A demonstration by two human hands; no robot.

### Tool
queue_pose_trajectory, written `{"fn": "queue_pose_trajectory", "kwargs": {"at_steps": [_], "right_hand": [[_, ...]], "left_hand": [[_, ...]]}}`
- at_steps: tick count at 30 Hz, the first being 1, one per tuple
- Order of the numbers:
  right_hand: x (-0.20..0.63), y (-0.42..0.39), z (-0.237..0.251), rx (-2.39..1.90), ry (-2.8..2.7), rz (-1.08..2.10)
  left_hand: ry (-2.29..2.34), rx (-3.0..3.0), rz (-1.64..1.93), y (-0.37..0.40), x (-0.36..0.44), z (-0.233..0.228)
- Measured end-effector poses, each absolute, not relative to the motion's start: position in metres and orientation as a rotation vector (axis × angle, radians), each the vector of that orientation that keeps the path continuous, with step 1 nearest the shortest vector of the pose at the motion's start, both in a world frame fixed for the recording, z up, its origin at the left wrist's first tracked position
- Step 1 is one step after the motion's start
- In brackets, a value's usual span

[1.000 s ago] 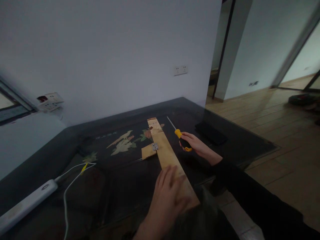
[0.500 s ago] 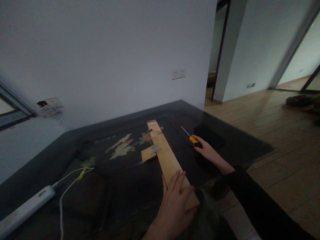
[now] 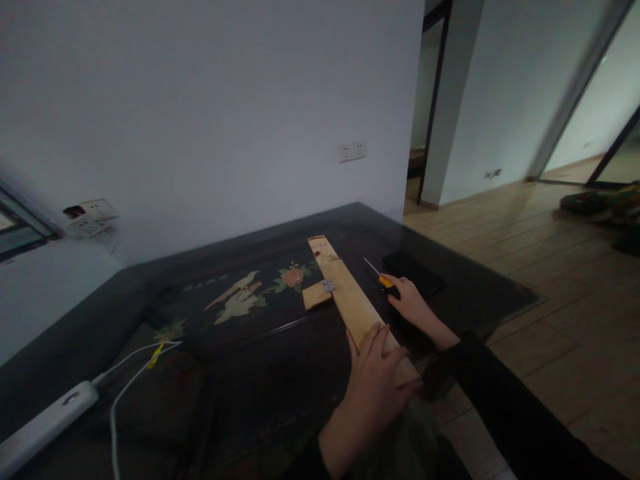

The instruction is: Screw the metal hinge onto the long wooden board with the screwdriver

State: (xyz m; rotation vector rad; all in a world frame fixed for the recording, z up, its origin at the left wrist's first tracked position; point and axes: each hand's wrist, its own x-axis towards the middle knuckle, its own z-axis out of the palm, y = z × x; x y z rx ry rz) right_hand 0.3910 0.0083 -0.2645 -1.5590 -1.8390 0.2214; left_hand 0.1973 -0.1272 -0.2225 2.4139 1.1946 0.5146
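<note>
Hands first, nearest cam. Left hand [image 3: 379, 377] flat, palm down, fingers spread over near end of wooden plank [image 3: 357, 303], pressing rather than gripping; nothing enclosed. Dark sleeve behind wrist, bottom edge of view. Right hand [image 3: 411, 301] just right of plank, resting on counter [image 3: 240, 373], fingers curled over handle of screwdriver [image 3: 379, 275]; only yellow collar and thin metal shaft showing past fingertips, shaft pointing away and left, lying low on the glass. Grip closed on handle, how firmly: can't tell. Black sleeve running back to lower right corner.

Plank: long, pale, lying flat on counter, angled from near right to far left, near end under left hand, far end w/ darker stains. Short wooden block [image 3: 316, 294] joined at plank's left side abt midway by small metal hinge [image 3: 329, 287], block also flat on the glass.

Counter: dark, glass-topped, painted birds and flower [image 3: 293, 276] under the glass left of plank. Black flat object [image 3: 413, 272], prob. phone, just beyond right hand. Near left: white power strip [image 3: 45, 427] w/ white cable [image 3: 130, 373] looping toward centre, yellow tag on it.

Beyond: pale wall w/ double socket [image 3: 351, 151], more sockets far left [image 3: 90, 217], doorway and wood floor [image 3: 550, 253] to right.
</note>
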Motion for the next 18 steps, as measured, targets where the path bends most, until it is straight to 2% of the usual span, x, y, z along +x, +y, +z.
{"fn": "queue_pose_trajectory", "kwargs": {"at_steps": [18], "right_hand": [[0.382,0.010,-0.267,-1.662,-1.872,0.060]], "left_hand": [[1.191,2.456,0.558,-0.096,0.221,-0.224]]}}
